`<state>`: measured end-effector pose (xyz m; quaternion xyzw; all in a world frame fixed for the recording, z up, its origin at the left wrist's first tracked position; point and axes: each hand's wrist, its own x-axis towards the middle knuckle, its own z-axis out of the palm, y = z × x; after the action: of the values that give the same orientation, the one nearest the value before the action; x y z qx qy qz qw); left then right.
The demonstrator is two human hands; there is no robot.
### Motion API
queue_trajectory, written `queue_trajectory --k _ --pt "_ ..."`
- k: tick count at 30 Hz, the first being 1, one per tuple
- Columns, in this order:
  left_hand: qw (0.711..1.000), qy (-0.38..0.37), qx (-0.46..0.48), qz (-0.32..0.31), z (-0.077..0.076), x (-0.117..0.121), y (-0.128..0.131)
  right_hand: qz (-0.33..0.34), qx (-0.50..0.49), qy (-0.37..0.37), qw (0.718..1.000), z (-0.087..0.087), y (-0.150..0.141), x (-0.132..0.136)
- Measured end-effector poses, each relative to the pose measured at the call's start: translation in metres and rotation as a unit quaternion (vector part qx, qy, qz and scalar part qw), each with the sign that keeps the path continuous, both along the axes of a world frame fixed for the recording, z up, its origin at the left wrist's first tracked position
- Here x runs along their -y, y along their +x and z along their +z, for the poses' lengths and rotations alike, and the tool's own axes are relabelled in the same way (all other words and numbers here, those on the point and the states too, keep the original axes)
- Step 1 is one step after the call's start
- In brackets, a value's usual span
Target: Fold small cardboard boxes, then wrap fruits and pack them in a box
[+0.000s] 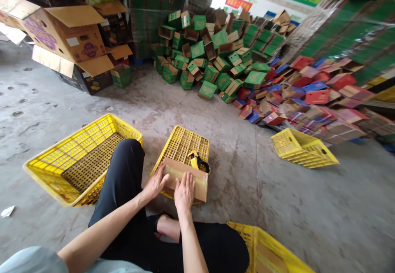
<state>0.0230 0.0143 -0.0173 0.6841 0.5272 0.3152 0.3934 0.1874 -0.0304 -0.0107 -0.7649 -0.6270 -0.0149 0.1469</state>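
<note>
Apparently unclenched left hand [156, 181] at left end of cardboard carton [200, 185], right hand [184, 190] flat on top.

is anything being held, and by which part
No firm hold shows: left grip at left end of a brown rectangular cardboard box, right grip flat on its taped face.

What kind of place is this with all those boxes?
It looks like a warehouse or packing area, though I can't be sure. There's a big heap of green boxes, another of red and blue boxes, and yellow crates on the bare grey floor.
</note>
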Motion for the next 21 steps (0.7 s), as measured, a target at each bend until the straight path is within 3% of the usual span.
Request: queue_trajectory --k 5,9,16,21 --pt "0.998 -0.059 0.036 0.004 0.014 -0.004 -0.002 0.067 -0.018 0.001 0.998 -0.007 -0.041 -0.015" --pt "0.994 -0.081 0.066 0.014 0.021 -0.006 -0.004 0.1 -0.045 0.002 0.994 -0.009 -0.052 -0.021" --pt "0.991 -0.091 0.097 0.015 0.024 -0.005 -0.006 0.1 -0.047 0.031 0.993 0.001 -0.054 -0.02" --pt "0.989 -0.085 0.116 0.021 0.023 -0.006 -0.006 0.063 -0.029 -0.004 0.998 0.016 -0.06 -0.026"
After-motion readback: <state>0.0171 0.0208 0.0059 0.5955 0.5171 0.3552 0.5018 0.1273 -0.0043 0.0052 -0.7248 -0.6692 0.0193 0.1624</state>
